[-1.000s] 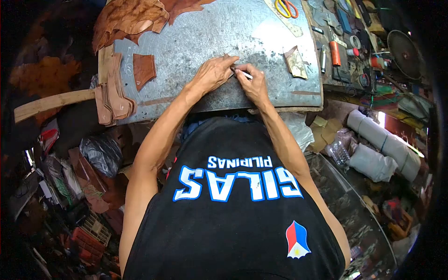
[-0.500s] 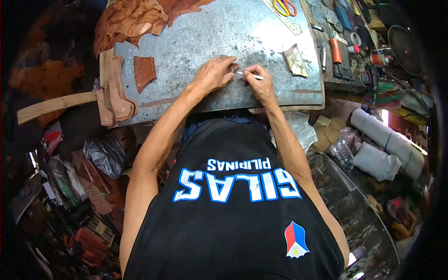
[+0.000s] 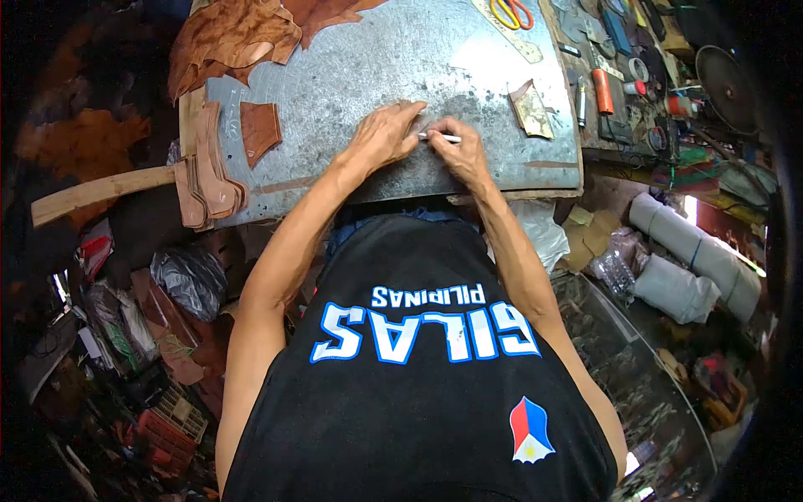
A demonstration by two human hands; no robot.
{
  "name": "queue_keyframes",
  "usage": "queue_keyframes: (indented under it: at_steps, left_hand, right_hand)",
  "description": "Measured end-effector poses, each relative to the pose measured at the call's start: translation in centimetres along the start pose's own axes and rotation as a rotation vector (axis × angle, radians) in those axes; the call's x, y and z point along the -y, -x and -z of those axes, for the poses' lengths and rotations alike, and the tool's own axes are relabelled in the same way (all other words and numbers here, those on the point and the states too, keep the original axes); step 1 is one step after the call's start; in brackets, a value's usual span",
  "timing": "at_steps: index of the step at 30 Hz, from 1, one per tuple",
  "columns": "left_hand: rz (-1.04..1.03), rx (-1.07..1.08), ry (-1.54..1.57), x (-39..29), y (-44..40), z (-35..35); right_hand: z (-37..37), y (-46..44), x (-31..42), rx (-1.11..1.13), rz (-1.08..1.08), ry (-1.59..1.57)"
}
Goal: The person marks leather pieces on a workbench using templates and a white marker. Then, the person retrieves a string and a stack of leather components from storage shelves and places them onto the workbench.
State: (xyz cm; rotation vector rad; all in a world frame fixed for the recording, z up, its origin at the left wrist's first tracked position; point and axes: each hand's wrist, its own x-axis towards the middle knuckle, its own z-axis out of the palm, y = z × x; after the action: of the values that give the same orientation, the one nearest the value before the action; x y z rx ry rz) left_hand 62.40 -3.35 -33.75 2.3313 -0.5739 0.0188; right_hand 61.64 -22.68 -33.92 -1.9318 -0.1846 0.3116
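My right hand (image 3: 459, 151) pinches a white pen-like tool (image 3: 450, 138) over the metal-topped table (image 3: 351, 84), its tip pointing left toward my other hand. My left hand (image 3: 386, 134) rests on the metal with its fingers bent around a small dark piece, mostly hidden under them. To the left lies a brown leather piece (image 3: 260, 132) with curved edges. A pale, brown-edged piece (image 3: 531, 111) is on the table to the right of my hands.
Large brown hides (image 3: 234, 42) lie at the back left. Stacked leather cutouts (image 3: 213, 171) sit on the left edge. Scissors (image 3: 510, 12) and a ruler (image 3: 517, 38) are at the back. Tools, among them an orange-handled one (image 3: 602, 90), crowd the side bench at right.
My right hand drew back to the right with the white tool, then came part of the way back toward my left hand. My left hand has barely moved.
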Motion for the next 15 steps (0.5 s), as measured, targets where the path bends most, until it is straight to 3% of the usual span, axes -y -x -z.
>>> queue_keyframes:
  at_steps: [1, 3, 5, 9, 13, 15]
  left_hand:
    - [-0.005, 0.001, 0.002, -0.3, 0.0, 0.0]
    - [-0.01, -0.023, -0.037, -0.7, 0.3, 0.0]
    - [-0.01, -0.013, -0.042, -0.4, 0.2, 0.0]
    - [0.103, 0.109, 0.067, -0.5, -0.4, 1.1]
    - [0.018, 0.019, 0.131, 0.2, -0.3, 0.8]
    - [0.045, 0.05, 0.129, 0.2, -0.4, 0.7]
  right_hand:
    - [0.4, 0.0, 0.0, -0.005, -0.001, 0.002]
    - [0.7, 0.0, 0.0, -0.14, -0.075, -0.338]
    - [0.5, 0.1, -0.7, -0.141, -0.06, -0.329]
    - [0.1, 0.1, -0.3, -0.101, -0.019, -0.158]
    - [-1.0, -0.2, 0.2, -0.091, 0.034, 0.067]
    - [-1.5, -0.5, -0.3, -0.155, 0.184, 0.192]
